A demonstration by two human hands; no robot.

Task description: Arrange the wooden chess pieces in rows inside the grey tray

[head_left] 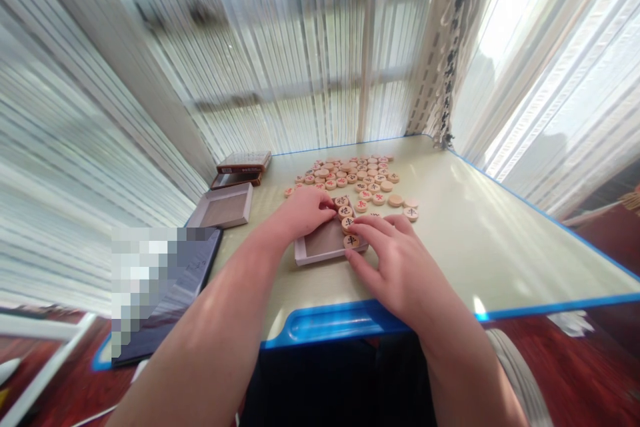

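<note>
A shallow pale box [320, 258] lies on the table in front of me. Round wooden Chinese chess pieces [345, 212] with black characters form a column along its right side. My left hand [311, 210] reaches over the box's far left part, its fingertips drawn together beside the upper pieces; whether a piece is between them is hidden. From the right, my right hand [393, 253] has thumb and fingers around the lower pieces of the column, touching a piece [351, 241] at the near end. Many more pieces [345, 173], red and black, lie spread beyond the box.
An open box lid or tray [225, 207] sits at the left, with stacked brown boxes [243, 163] behind it. A dark tablet-like slab [193, 273] lies at the left edge. The table has a blue rim and a blue front handle [335, 323]; string curtains [300, 47] hang behind.
</note>
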